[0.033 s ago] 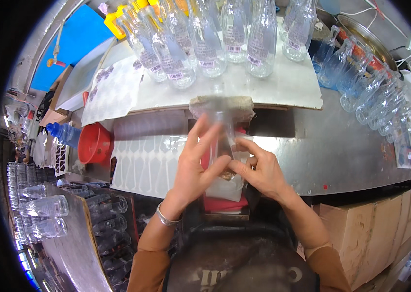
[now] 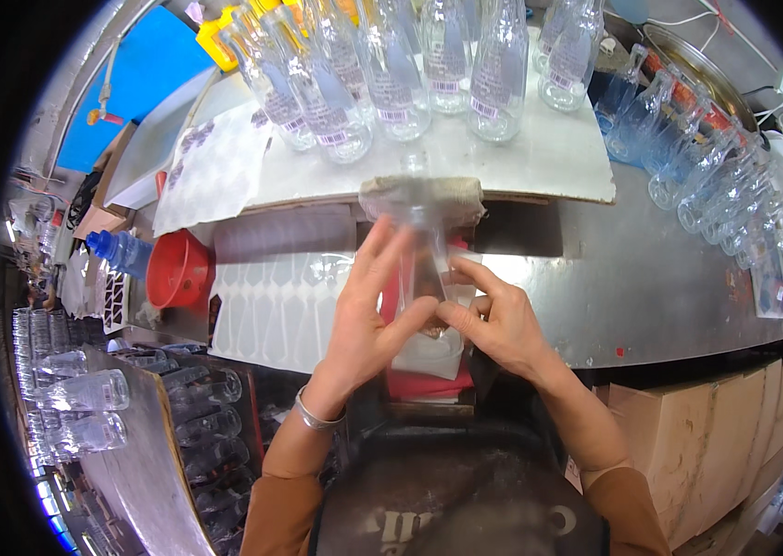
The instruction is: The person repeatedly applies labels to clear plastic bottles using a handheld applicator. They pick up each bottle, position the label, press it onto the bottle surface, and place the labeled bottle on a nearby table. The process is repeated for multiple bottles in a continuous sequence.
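A clear glass bottle (image 2: 424, 278) lies in front of me, its neck pointing away over a rolled cloth pad (image 2: 461, 198). My left hand (image 2: 366, 315) rests along the bottle's left side, fingers stretched forward and slightly blurred, thumb across the glass. On the other side my right hand (image 2: 501, 324) is curled against the bottle, thumb and fingers pressed to it. Both thumb tips nearly meet on the glass near the base. Red material (image 2: 429, 385) shows under the bottle. Whether a film lies beneath my thumbs is hard to tell.
Several printed bottles (image 2: 394, 102) stand on the raised white board ahead. A translucent sheet with bottle-shaped outlines (image 2: 271, 320) lies left, beside a red bucket (image 2: 178, 269). Plain bottles (image 2: 669, 167) line the right edge of the metal table (image 2: 614, 296). Cardboard boxes (image 2: 688, 445) stand lower right.
Almost nothing differs. The view has shifted very slightly, and both hands stay on the bottle with small movement of the left fingers.
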Demonstrator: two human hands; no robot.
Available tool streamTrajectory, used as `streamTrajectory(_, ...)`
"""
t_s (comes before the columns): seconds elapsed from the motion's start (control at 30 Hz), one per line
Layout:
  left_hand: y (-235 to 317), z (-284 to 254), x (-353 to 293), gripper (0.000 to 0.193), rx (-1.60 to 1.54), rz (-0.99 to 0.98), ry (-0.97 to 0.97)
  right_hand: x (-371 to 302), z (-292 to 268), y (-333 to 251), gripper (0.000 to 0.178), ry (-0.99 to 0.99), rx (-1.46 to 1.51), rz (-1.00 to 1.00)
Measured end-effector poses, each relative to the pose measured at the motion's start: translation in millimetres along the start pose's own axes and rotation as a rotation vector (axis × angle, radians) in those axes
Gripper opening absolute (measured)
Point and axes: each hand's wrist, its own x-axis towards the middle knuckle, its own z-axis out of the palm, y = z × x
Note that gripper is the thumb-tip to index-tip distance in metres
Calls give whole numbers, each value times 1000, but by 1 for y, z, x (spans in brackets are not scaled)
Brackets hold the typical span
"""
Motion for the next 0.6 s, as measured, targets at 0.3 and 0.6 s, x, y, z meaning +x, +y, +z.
streamTrajectory(0.3,-16,12,-40,76,-693,-298,39,-26,0,11,58,5,96,-14)
streamTrajectory(0.6,-13,20,-36,63,-726,-346,40,-17,6,1,56,11,-87,-22)
